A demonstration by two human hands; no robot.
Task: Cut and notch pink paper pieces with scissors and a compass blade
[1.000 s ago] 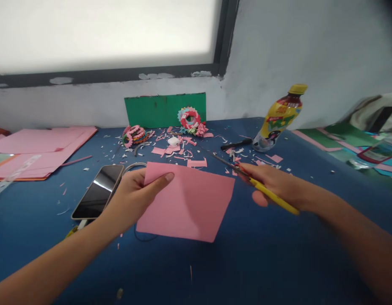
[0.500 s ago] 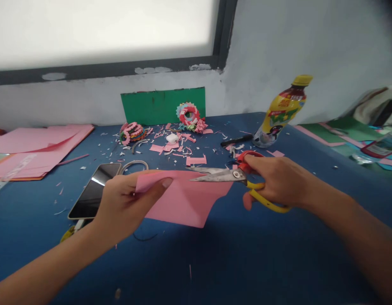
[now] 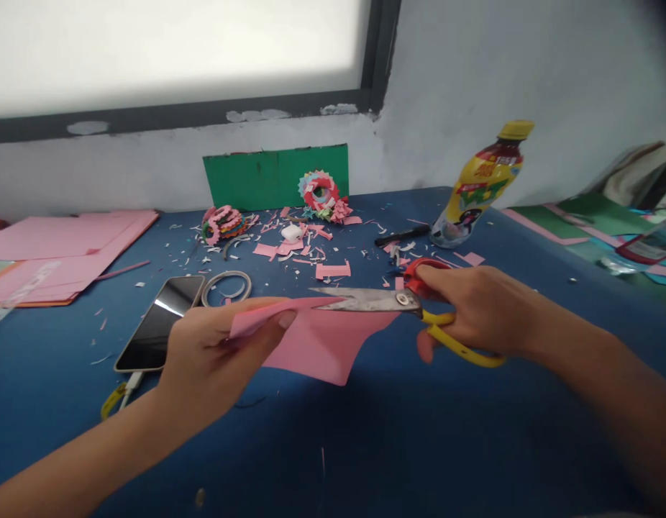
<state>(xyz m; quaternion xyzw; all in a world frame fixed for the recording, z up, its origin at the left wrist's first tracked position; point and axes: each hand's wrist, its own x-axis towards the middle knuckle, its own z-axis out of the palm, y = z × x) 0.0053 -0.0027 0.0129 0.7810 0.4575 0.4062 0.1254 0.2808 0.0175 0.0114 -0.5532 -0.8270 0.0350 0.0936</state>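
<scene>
Pinched between thumb and fingers of my left hand (image 3: 214, 352) is a pink sheet of paper (image 3: 327, 345), held above the blue table. Its upper edge is bent, and its right side is cut in a curve. My right hand (image 3: 473, 309) grips a pair of scissors (image 3: 403, 299) with one red and one yellow handle. The blades point left along the paper's upper edge, slightly apart at the tips, with the paper between or against them. Below my left hand lie a phone (image 3: 163, 320) with a cable and a roll of tape (image 3: 226, 286).
Paper scraps (image 3: 333, 270) and a white earbud case (image 3: 292, 233) litter the back of the table (image 3: 419, 446). Paper wreaths (image 3: 318, 191) stand by a green board (image 3: 268, 173). A yellow-capped bottle (image 3: 481, 187) stands right of a black pen (image 3: 403, 235). Pink sheets (image 3: 57, 244) are stacked left.
The scissor blades have moved slightly left along the paper and their gap has narrowed. The paper's upper edge has tilted and folded more in my left hand.
</scene>
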